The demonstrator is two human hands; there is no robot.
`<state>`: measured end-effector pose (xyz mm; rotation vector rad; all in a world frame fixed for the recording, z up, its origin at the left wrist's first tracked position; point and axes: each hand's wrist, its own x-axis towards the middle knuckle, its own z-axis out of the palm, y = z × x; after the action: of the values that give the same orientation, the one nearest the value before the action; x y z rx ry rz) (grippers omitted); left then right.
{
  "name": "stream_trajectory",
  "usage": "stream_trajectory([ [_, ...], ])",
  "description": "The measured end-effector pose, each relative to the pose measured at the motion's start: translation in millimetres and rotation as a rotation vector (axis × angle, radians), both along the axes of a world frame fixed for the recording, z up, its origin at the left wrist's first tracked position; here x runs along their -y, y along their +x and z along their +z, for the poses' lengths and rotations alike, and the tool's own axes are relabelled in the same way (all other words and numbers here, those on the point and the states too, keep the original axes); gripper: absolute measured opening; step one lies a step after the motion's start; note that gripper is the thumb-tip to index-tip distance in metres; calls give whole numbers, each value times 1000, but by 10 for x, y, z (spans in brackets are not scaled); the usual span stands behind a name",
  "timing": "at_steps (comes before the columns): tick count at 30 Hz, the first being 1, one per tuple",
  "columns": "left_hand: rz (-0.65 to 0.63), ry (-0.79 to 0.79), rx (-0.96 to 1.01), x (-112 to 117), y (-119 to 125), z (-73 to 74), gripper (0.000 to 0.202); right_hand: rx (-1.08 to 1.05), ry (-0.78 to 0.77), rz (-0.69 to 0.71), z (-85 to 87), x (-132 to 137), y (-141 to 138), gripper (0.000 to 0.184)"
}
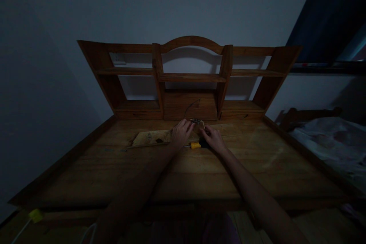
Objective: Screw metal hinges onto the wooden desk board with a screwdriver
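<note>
My left hand (180,132) lies over a wooden board (148,137), its fingers closed at a small shiny metal fitting (196,121). The exact kind of fitting is too small and dark to tell. A thin dark wire (191,107) rises beside these fingertips. Just to the right, my right hand (214,138) has its fingers bent together near a pale, narrow wooden edge (203,124); what they pinch is unclear. Below and between both hands lies a screwdriver (195,145) with a yellow and black handle, its shaft pointing left.
The wooden desk (251,167) has a raised rim at each side. A shelf unit (191,77) stands along its back. Small thin pieces (108,149) lie at the left. A yellow object with a white cord (36,215) is at the lower left; a covered bed (331,137) stands right.
</note>
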<state>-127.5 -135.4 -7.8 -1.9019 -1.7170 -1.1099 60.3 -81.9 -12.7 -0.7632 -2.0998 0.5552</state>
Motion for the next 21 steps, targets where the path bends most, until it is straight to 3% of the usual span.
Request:
stream_trajectory([
  [21,8,13,9,-32,24,-11,24,-6,-47,-24,-45,-34,5,30],
])
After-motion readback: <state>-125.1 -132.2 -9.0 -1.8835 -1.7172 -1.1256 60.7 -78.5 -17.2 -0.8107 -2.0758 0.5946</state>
